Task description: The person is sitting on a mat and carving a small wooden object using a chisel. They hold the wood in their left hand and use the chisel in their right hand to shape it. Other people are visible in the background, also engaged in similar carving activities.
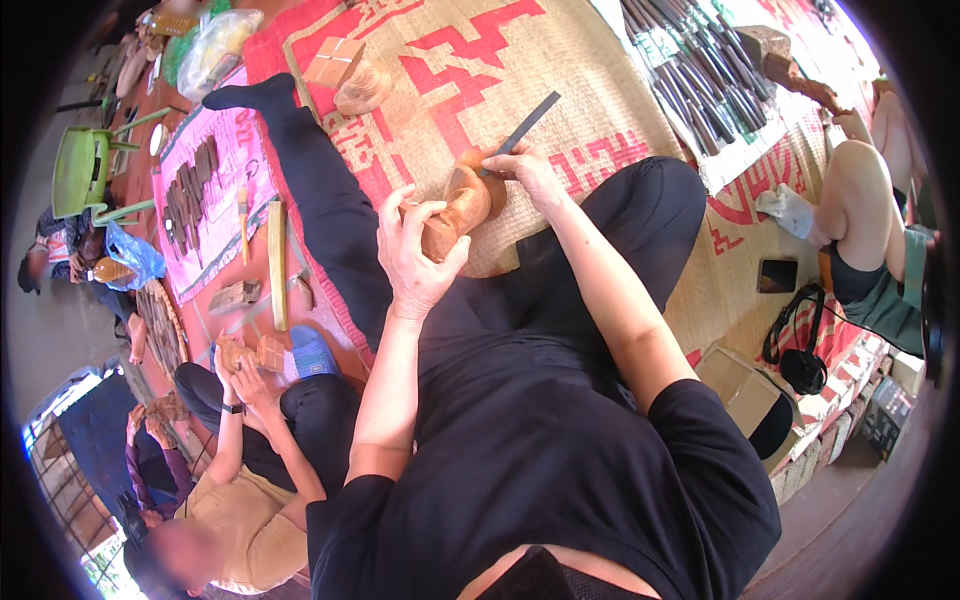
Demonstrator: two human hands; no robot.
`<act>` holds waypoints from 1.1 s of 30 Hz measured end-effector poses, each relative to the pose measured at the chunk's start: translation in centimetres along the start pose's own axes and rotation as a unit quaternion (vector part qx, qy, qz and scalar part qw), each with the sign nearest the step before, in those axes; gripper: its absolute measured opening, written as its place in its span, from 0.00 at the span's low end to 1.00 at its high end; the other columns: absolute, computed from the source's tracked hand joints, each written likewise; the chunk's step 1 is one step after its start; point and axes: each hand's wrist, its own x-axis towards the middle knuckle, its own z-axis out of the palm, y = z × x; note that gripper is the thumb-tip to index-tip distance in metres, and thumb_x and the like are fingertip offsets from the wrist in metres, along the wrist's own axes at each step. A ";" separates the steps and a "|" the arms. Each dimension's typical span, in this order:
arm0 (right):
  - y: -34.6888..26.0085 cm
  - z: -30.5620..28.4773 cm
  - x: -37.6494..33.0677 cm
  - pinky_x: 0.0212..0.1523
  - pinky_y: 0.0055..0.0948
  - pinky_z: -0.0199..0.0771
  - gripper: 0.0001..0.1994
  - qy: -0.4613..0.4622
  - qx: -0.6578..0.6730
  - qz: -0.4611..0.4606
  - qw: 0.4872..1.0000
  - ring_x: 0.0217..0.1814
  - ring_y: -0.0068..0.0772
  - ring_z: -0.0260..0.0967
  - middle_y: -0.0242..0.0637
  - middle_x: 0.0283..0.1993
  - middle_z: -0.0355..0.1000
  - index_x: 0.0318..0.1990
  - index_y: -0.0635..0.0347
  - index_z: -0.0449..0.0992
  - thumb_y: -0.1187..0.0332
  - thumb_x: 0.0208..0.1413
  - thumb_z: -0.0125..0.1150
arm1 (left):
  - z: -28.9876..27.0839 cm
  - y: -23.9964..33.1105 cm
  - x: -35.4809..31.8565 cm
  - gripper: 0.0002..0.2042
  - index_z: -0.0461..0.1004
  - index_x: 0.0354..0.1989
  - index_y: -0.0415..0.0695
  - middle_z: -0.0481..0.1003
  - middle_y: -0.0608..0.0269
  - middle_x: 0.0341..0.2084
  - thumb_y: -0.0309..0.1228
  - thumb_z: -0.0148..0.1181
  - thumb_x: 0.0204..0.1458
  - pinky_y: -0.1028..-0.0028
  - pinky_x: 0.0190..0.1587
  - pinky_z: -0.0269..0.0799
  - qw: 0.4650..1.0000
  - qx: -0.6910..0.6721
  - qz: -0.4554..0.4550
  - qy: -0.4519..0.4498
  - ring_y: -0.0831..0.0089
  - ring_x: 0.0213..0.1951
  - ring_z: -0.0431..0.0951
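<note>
A carved, rounded piece of orange-brown wood (pixel 468 200) lies at my lap, above the woven mat. My left hand (pixel 415 240) grips its near left end, fingers spread over the top and thumb on the near side. Between the fingers of my right hand (pixel 525 175) is a dark, flat, narrow strip (pixel 530 120) that slants up and away to the right. Its lower end meets the right side of the carving; I cannot tell whether it is a file or an abrasive strip.
On the mat ahead sit a wooden block (pixel 335 62) and another rounded carving (pixel 364 88). Many dark-handled tools (pixel 700 95) lie at the far right, more tools (pixel 190 195) on a pink cloth at left. A co-worker (pixel 250 500) sits at lower left; another person's knee (pixel 860 185) is right.
</note>
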 end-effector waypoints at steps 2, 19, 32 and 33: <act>-0.1 0.1 0.1 0.40 0.29 0.73 0.12 0.017 -0.010 0.011 1.000 0.35 0.30 0.75 0.40 0.32 0.77 0.35 0.66 0.78 0.71 0.42 0.68 | 0.1 0.3 0.0 0.23 0.73 0.40 0.48 0.65 0.54 0.51 0.31 0.70 0.30 0.61 0.52 0.68 1.000 -0.007 -0.010 -0.009 0.57 0.50 0.71; 0.2 -2.1 1.8 0.31 0.22 0.73 0.07 0.091 0.038 -0.021 0.995 0.28 0.27 0.74 0.36 0.29 0.77 0.34 0.63 0.77 0.74 0.45 0.64 | 0.2 0.6 -0.7 0.23 0.74 0.40 0.49 0.65 0.55 0.52 0.31 0.70 0.29 0.60 0.52 0.68 0.999 0.023 0.021 -0.020 0.56 0.50 0.71; -0.1 -1.6 1.9 0.35 0.25 0.73 0.06 0.073 0.000 -0.010 0.997 0.30 0.26 0.74 0.37 0.31 0.77 0.30 0.63 0.78 0.73 0.42 0.66 | 0.3 1.2 -0.7 0.22 0.74 0.39 0.50 0.66 0.56 0.51 0.33 0.71 0.28 0.61 0.51 0.67 0.998 0.041 0.041 -0.035 0.58 0.48 0.71; -0.7 -1.1 1.3 0.35 0.25 0.73 0.07 0.061 0.012 -0.011 0.998 0.31 0.26 0.74 0.37 0.31 0.77 0.30 0.63 0.78 0.73 0.42 0.66 | 0.3 1.2 -0.7 0.22 0.74 0.39 0.50 0.66 0.56 0.51 0.33 0.71 0.28 0.61 0.51 0.67 0.997 0.043 0.046 -0.036 0.58 0.49 0.71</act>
